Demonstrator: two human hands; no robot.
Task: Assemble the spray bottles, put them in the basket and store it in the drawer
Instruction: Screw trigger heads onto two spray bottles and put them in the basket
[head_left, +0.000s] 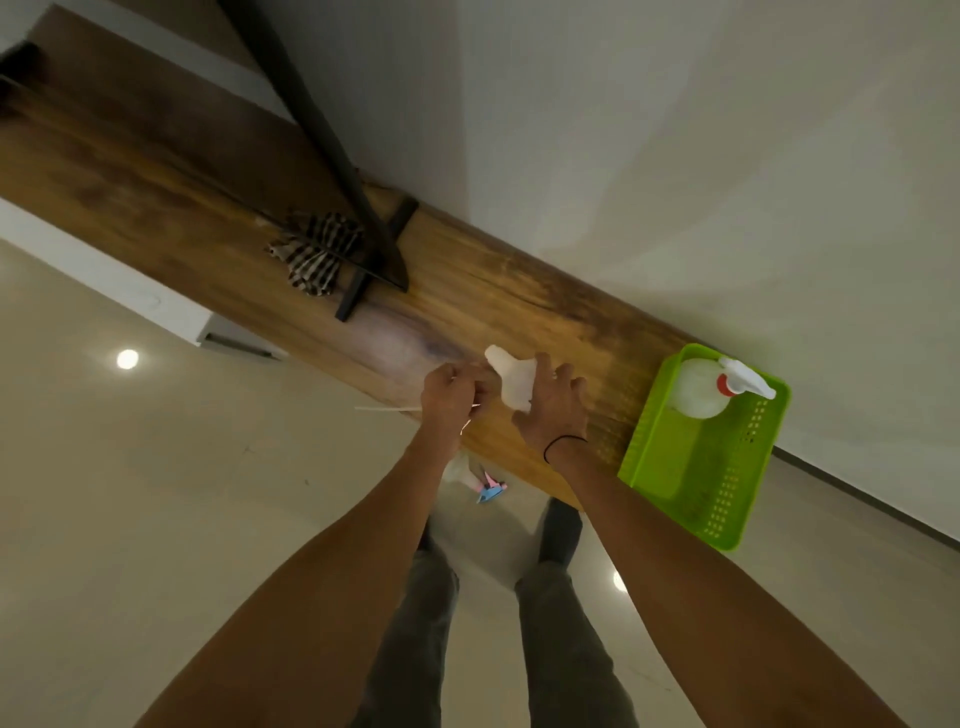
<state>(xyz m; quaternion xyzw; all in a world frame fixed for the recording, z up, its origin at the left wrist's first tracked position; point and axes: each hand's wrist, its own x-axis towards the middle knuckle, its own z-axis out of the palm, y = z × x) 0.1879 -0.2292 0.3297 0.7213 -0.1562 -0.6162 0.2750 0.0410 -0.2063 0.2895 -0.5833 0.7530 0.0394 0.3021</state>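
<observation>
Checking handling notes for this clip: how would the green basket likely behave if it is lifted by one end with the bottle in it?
The green basket looks like thin perforated plastic, so probably light and slightly flexible. The one assembled spray bottle sits at its far end, so the load is likely uneven; the bottle might slide or tip.

Bare forearms; black band (563, 446) on right wrist; grey trousers (566, 649), seemingly.

Head camera looks steeply down (wide-angle, tilted) onto a wooden shelf (467, 291).
</observation>
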